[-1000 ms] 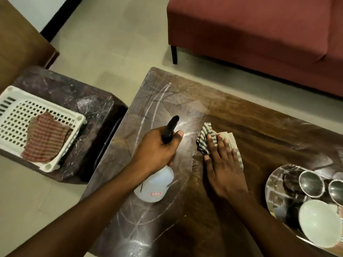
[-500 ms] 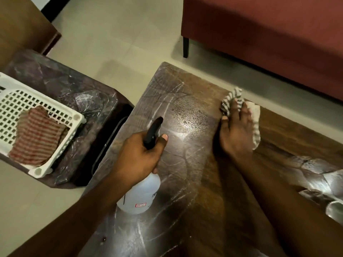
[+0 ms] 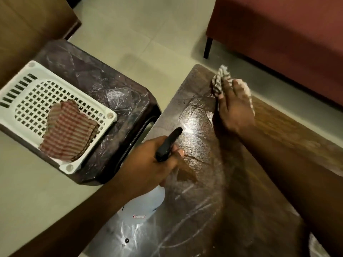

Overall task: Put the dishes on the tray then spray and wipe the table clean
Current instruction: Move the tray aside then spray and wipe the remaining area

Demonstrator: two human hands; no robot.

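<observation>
L hand (image 3: 148, 164) gripped white plastic spray bottle (image 3: 143, 204), R hand (image 3: 233, 108) pressed striped cloth (image 3: 221, 78) flat at dark wood table (image 3: 204, 210) corner; overshoot risked cloth going off edge.

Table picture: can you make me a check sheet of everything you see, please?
Surface: table is wet and streaky.
Job's things: bottle in the left hand, at the table's left edge; striped cloth near the far corner, under the right hand; tray and dishes not in view.
Clutter: white basket holding a checked rag, on a dark stool left of the table.
Hands: left hand grips the bottle's black top; right hand presses flat on the cloth.
Cables: nothing seen.
Surroundings: red sofa beyond the table; pale floor.
</observation>
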